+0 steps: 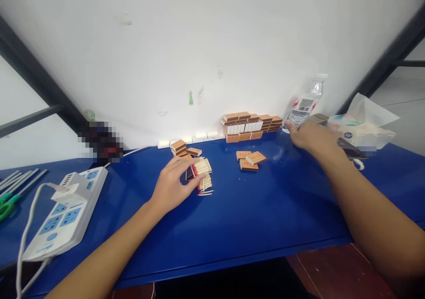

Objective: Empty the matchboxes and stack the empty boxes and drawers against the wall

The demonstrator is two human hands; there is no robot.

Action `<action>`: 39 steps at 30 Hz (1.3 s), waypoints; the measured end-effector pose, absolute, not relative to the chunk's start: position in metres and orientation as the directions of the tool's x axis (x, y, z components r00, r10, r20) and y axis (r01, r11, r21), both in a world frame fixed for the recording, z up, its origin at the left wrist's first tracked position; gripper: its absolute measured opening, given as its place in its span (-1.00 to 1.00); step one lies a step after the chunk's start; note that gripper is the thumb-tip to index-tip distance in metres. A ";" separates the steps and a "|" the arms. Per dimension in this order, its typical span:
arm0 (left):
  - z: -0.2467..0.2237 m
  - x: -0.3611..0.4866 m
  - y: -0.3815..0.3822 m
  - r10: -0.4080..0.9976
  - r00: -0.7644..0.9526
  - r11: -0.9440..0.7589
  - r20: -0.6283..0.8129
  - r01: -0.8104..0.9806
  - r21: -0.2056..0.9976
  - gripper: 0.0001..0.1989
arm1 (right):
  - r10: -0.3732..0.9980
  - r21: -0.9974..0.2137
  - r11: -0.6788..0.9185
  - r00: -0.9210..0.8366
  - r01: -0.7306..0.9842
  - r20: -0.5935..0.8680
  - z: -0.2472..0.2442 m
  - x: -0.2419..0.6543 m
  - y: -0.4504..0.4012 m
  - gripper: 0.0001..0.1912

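Note:
My left hand (pixel 173 180) is curled at the side of a heap of wooden matches (pixel 206 182) with red heads. Its thumb and forefinger close on some of the matches, which lie in what looks like a small pale tray. Behind that hand is a short stack of orange matchboxes (pixel 178 145). On the right, my right hand (pixel 310 136) reaches to the foot of a clear plastic bottle (pixel 307 102), its thumb stretched out in front of the bottle. The other fingers are mostly hidden. Beside it, against the wall, stands a stacked row of matchboxes (pixel 244 126).
Three loose matchboxes (pixel 251 159) lie mid-table. Pale, flat pieces (pixel 199 137) line the wall. A white power strip (pixel 68 217) with a cable and green-handled scissors (pixel 8 206) are at left. A tissue pack (pixel 360 124) and a dark phone-like object (pixel 352 148) sit at right.

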State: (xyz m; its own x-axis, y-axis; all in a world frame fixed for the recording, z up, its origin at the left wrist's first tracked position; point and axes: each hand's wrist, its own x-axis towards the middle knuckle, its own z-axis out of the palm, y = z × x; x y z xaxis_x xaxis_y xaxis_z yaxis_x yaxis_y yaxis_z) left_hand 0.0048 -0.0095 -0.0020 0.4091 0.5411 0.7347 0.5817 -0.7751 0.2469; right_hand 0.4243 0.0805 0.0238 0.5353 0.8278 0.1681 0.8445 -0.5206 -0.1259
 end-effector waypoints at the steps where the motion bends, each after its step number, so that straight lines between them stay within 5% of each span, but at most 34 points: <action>1: -0.002 0.005 -0.009 0.544 0.411 -0.774 0.732 0.582 0.249 -0.65 | 0.836 -0.118 -0.505 0.518 0.855 0.179 0.025 0.417 0.078 -0.02; 11: -0.003 0.005 -0.009 0.567 0.407 -0.762 0.716 0.590 0.268 -0.65 | 0.919 -0.046 -0.369 0.372 0.928 0.132 0.020 0.371 0.074 -0.12; 24: -0.003 0.005 -0.009 0.563 0.411 -0.766 0.717 0.585 0.266 -0.65 | 0.870 -0.096 -0.481 0.488 0.872 0.075 0.021 0.397 0.082 -0.07; 39: 0.002 0.007 -0.010 0.519 0.424 -0.782 0.742 0.587 0.211 -0.66 | 0.728 -0.354 -0.642 0.686 0.680 -0.002 0.041 0.428 0.062 0.12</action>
State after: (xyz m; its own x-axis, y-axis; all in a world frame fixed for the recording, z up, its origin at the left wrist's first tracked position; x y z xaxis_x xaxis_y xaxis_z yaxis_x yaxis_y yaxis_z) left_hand 0.0070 -0.0098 0.0017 0.4237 0.5190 0.7424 0.5869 -0.7816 0.2114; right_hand 0.4281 0.0620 0.0411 0.6856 0.7279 -0.0019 0.6805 -0.6418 -0.3536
